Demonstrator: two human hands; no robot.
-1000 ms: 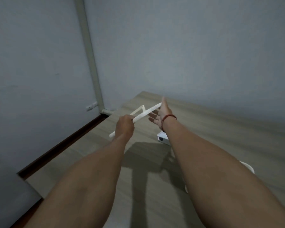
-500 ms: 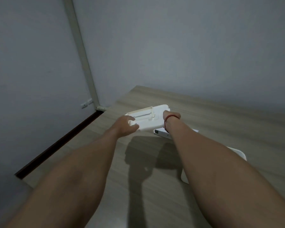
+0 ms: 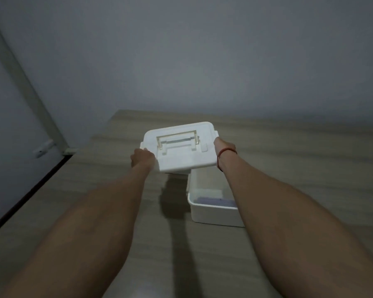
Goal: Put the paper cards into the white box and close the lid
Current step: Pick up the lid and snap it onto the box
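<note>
A white lid (image 3: pixel 182 157) with a recessed handle hangs in the air above the table, top face toward me. My left hand (image 3: pixel 142 158) grips its left edge. My right hand (image 3: pixel 224 147), a red band at its wrist, grips its right edge. Below and nearer to me, the open white box (image 3: pixel 213 214) stands on the table, partly behind my right forearm. Paper cards (image 3: pixel 214 201), pale bluish, lie inside the box near its front wall. The lid covers only the far end of the box.
The wooden table (image 3: pixel 299 168) runs to a grey wall at the back. A pale vertical pipe (image 3: pixel 28 91) stands in the left corner, with the table's left edge and a dark floor strip (image 3: pixel 28 190) beside it.
The lid was tilted edge-on a second ago; it now lies nearly flat with its handle side up. Both hands hold it, and it has come nearer to me, over the box's far end.
</note>
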